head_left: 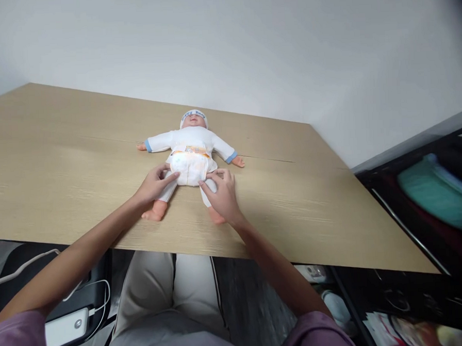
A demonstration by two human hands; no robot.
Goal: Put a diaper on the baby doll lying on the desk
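Observation:
On its back on the wooden table lies a baby doll (193,136) in a white outfit with blue cuffs and a white printed headband, its bare feet toward me. A white diaper (190,167) with an orange-patterned waistband covers its hips. My left hand (156,182) pinches the diaper's edge by the leg on the left, thumb on the front. On the opposite side, my right hand (221,190) has thumb and fingers closed on the other leg edge. The fingertips of both hands are partly hidden behind the diaper and the doll's legs.
The wooden table (80,176) reaches back to a white wall. Below its left front edge, a white power bank (66,329) with a cable rests on a black surface. At the right are a dark shelf with a green item (441,193) and several packets lower down.

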